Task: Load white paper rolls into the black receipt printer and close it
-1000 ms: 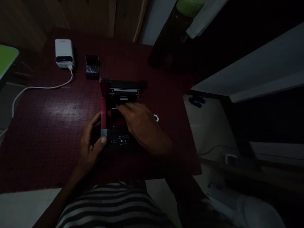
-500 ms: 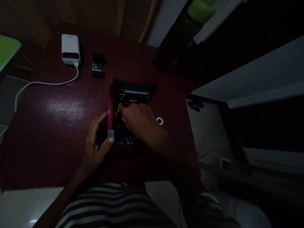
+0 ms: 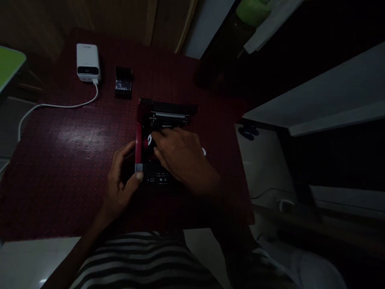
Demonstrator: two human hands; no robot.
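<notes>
A red and black printer (image 3: pixel 138 142) with its lid raised lies on the table before me. My left hand (image 3: pixel 122 172) grips its left side, the thumb on the grey front corner and the fingers along the outer wall. My right hand (image 3: pixel 180 150) reaches into the open bay, its fingers curled and pointing left. Beside those fingertips a small white ring (image 3: pixel 149 139) shows against the inner left wall. What the right fingers hold is hidden beneath them. Another white ring-shaped piece (image 3: pixel 204 152) peeks out past the right hand, mostly covered by it.
On the dark red table (image 3: pixel 75 172) a white power bank (image 3: pixel 88 60) stands at the back left with a white cable (image 3: pixel 64 106) running off the left edge. A small black item with a printed band (image 3: pixel 123 83) sits behind the printer. A green-capped bottle (image 3: pixel 251 12) is at the upper right.
My right hand has shifted slightly right, uncovering more of the white ring inside the bay and covering more of the one on the right. My left hand keeps its grip.
</notes>
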